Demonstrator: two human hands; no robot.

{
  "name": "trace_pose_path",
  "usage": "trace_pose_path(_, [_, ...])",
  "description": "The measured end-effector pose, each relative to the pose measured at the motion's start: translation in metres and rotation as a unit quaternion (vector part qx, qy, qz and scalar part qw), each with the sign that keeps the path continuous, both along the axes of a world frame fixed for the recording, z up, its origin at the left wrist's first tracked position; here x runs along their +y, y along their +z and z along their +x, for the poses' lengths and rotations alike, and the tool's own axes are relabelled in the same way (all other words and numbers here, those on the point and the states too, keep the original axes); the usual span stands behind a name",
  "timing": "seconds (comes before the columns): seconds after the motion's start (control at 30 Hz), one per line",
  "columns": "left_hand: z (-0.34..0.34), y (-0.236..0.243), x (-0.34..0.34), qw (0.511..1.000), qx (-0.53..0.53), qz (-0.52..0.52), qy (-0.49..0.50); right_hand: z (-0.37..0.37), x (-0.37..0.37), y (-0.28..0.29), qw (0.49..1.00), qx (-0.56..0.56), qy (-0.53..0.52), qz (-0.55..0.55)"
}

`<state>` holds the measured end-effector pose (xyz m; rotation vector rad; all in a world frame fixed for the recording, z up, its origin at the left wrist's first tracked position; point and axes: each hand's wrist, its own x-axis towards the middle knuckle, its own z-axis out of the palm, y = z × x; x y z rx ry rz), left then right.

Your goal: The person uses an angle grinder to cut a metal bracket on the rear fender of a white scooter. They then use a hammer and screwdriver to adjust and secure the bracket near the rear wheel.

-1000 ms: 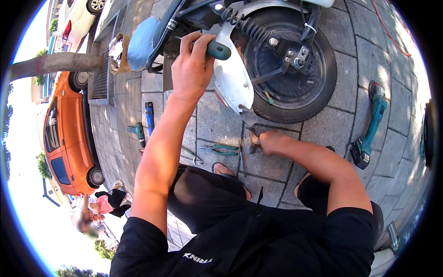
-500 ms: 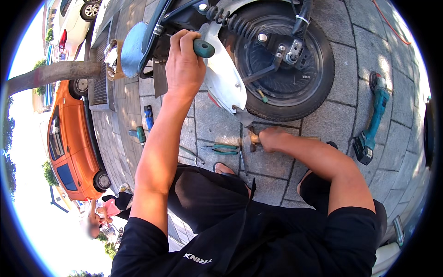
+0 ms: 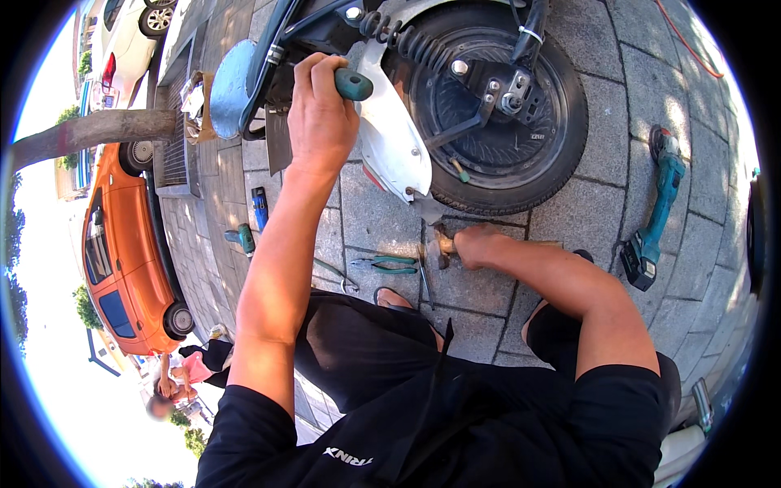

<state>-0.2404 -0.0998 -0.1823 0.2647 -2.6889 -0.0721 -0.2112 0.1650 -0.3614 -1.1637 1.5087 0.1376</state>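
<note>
My left hand [image 3: 324, 122], fingers closed, grips a tool by its dark green handle [image 3: 353, 84] beside the frame of a scooter or electric bike; the tool's working end is hidden. Low by the tyre, my right hand [image 3: 482, 246] is wrapped round the wooden handle of a hammer, whose head [image 3: 442, 247] is close to the paving. Between my hands hangs a white panel [image 3: 397, 159] with a screw in its lower part. The rear wheel [image 3: 504, 122] and a coil-spring shock [image 3: 407, 42] lie to its right.
Green-handled pliers [image 3: 386, 264] and a thin rod [image 3: 426, 283] lie before my feet. A teal angle grinder [image 3: 661, 207] rests at right. Left of my left arm are a green tool [image 3: 241, 238] and a blue one [image 3: 259, 209]. A tree trunk [image 3: 98, 132] and orange car [image 3: 130, 252] stand beyond.
Both hands keep their holds and hardly move; the whole scene has shifted very slightly left. In the background at left, a person's arm has moved.
</note>
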Motion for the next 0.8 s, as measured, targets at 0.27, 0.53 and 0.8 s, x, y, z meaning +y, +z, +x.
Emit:
trace_pose_path(0.27, [-0.002, 0.002, -0.002, 1.000, 0.001, -0.004, -0.007, -0.003, 0.000, 0.005, 1.000, 0.002, 0.000, -0.013])
trace_pose_path(0.53, [-0.008, 0.003, -0.006, 1.000, 0.013, 0.003, -0.005, -0.044, 0.030, 0.067, 0.984, -0.138, -0.033, -0.110])
trace_pose_path(0.8, [-0.013, 0.006, -0.011, 0.998, 0.049, 0.025, 0.017, -0.133, 0.035, 0.153, 0.867, -0.013, -0.200, -0.457])
